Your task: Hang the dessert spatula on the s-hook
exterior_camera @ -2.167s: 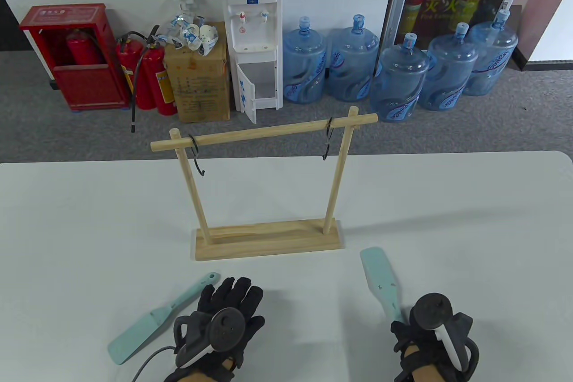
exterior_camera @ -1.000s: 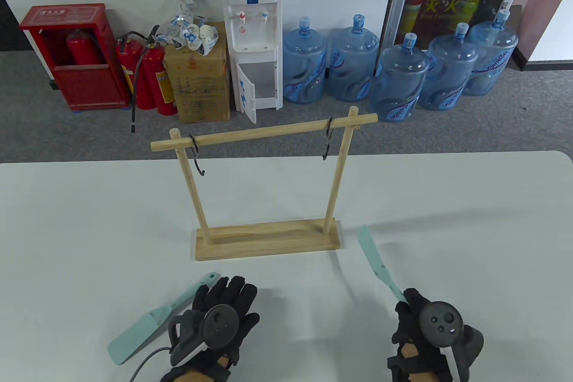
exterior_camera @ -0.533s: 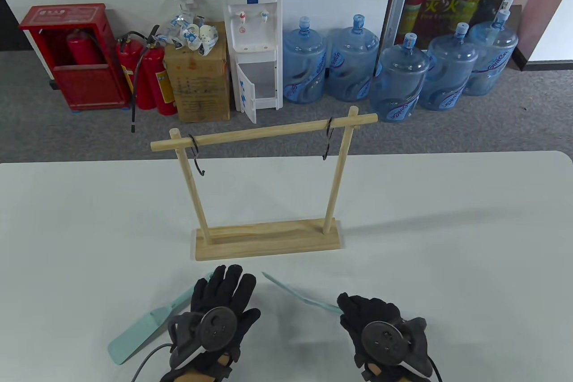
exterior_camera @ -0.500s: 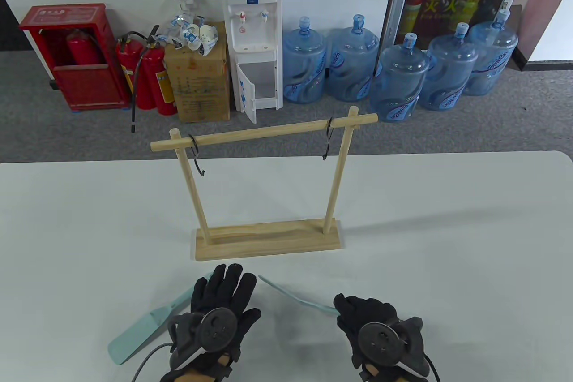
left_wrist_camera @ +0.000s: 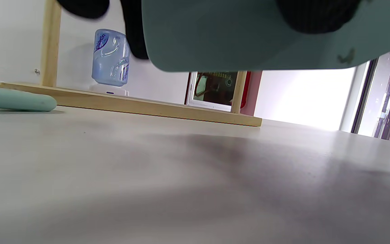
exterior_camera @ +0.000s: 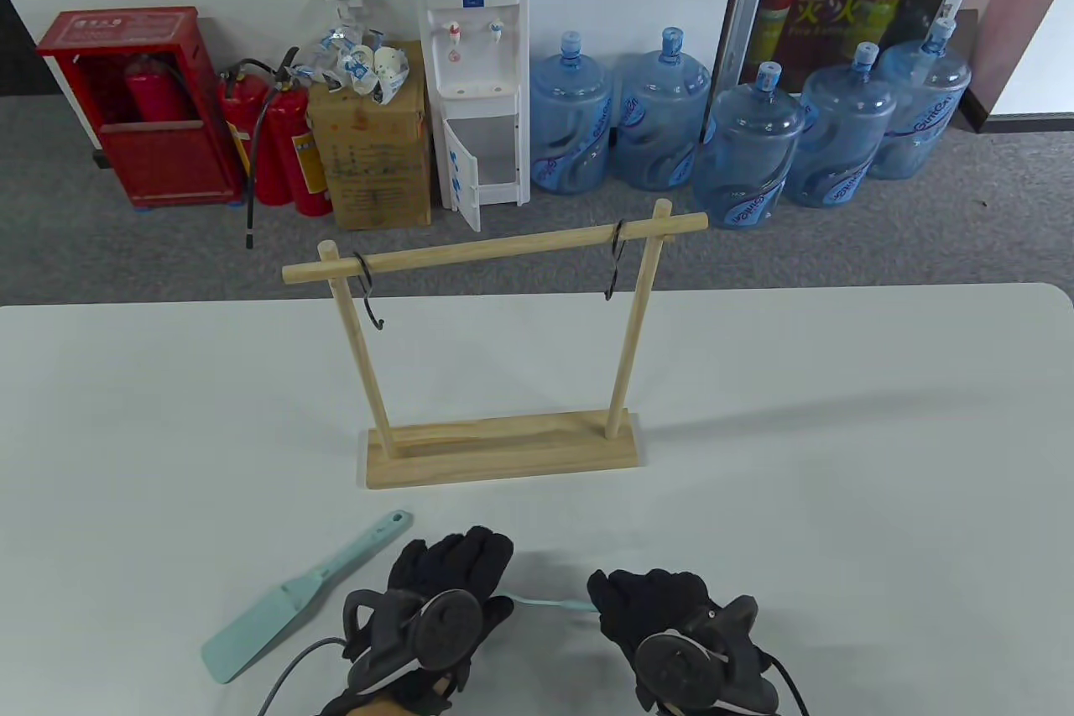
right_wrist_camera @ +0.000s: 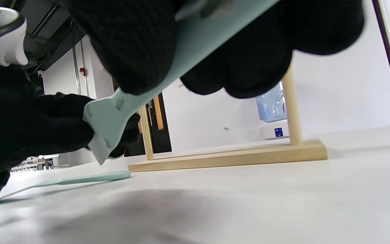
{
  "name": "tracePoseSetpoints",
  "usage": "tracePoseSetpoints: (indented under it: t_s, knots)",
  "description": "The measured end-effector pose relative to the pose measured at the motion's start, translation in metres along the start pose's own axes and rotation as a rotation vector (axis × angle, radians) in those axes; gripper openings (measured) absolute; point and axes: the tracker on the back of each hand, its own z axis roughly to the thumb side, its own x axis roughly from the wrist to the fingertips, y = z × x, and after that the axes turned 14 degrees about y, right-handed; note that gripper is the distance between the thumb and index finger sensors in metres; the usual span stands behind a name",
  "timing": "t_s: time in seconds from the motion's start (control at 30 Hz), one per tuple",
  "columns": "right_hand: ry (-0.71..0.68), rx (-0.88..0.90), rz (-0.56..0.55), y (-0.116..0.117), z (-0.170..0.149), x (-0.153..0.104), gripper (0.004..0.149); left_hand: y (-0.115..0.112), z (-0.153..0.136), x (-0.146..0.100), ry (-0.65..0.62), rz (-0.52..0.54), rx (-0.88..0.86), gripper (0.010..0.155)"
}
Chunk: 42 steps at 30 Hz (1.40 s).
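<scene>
A pale teal dessert spatula [exterior_camera: 550,603] is held just above the table between my two hands, edge-on in the table view. My right hand [exterior_camera: 625,592] grips its handle [right_wrist_camera: 195,51]. My left hand [exterior_camera: 470,552] pinches its blade [left_wrist_camera: 249,37], with fingers [right_wrist_camera: 52,132] on both sides. A second teal spatula [exterior_camera: 310,586] lies flat on the table left of my left hand. The wooden rack [exterior_camera: 503,447] stands behind. Two black S-hooks hang from its bar, one at the left [exterior_camera: 370,292] and one at the right [exterior_camera: 614,263]. Both hooks hang bare.
The rack's base [right_wrist_camera: 229,157] sits a short way beyond both hands. The white table [exterior_camera: 839,456] stretches out to the right and left. Water bottles, a dispenser and fire extinguishers stand on the floor behind the table.
My right hand carried the spatula from the table's right side leftward to the middle. My left hand left its spot by the second spatula, shifted right and took hold of the blade.
</scene>
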Motion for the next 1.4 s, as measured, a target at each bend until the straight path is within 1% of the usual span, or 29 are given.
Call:
tracePoseSetpoints:
  t_s: [0.03,0.13,0.23,0.33,0.5,0.57,0.67,0.77,0.8,0.87,0.9,1.07,1.1,1.27,1.4]
  knots:
    - [-0.002,-0.011,-0.005,0.000,0.000,0.000,0.045,-0.001,0.001,0.000,-0.002,-0.011,0.006,0.072]
    - [0.004,-0.019,-0.014,-0.001,0.000,0.000,0.046,0.000,0.003,0.000,-0.018,0.004,0.028,0.068]
    - [0.020,0.018,-0.011,-0.001,-0.004,0.000,0.047,0.002,0.004,-0.001,-0.027,0.016,0.019,0.065]
    - [0.032,0.051,-0.030,-0.004,-0.009,0.000,0.047,0.007,0.007,-0.002,-0.052,0.048,0.014,0.062]
    - [0.074,0.081,-0.065,-0.009,-0.016,0.000,0.050,0.013,0.014,-0.007,-0.076,0.129,0.064,0.060]
    - [0.105,0.101,-0.061,-0.010,-0.023,-0.001,0.052,0.014,0.017,-0.007,-0.082,0.142,0.080,0.060]
    - [0.179,0.089,-0.092,-0.014,-0.039,-0.002,0.059,0.017,0.018,-0.008,-0.101,0.190,0.097,0.059]
    - [0.263,0.113,-0.133,-0.020,-0.054,-0.004,0.068,0.020,0.012,-0.007,-0.097,0.217,0.083,0.059]
    - [0.304,0.119,-0.144,-0.022,-0.060,-0.004,0.070,0.021,0.008,-0.006,-0.077,0.216,0.070,0.059]
    - [0.348,0.142,-0.116,-0.022,-0.065,-0.005,0.071,0.022,0.003,-0.005,-0.052,0.206,0.059,0.059]
    - [0.366,0.146,-0.112,-0.022,-0.068,-0.006,0.071,0.023,-0.003,-0.005,-0.037,0.219,0.049,0.059]
    - [0.383,0.145,-0.085,-0.018,-0.069,-0.004,0.072,0.031,-0.026,-0.002,0.062,0.231,-0.122,0.059]
    - [0.386,0.134,-0.079,-0.017,-0.068,-0.004,0.073,0.033,-0.031,-0.002,0.084,0.224,-0.204,0.058]
    - [0.399,0.146,-0.063,-0.015,-0.071,-0.004,0.073,0.041,-0.050,-0.001,0.157,0.223,-0.491,0.058]
    - [0.420,0.157,-0.054,-0.014,-0.076,-0.004,0.072,0.044,-0.063,0.000,0.196,0.239,-0.683,0.058]
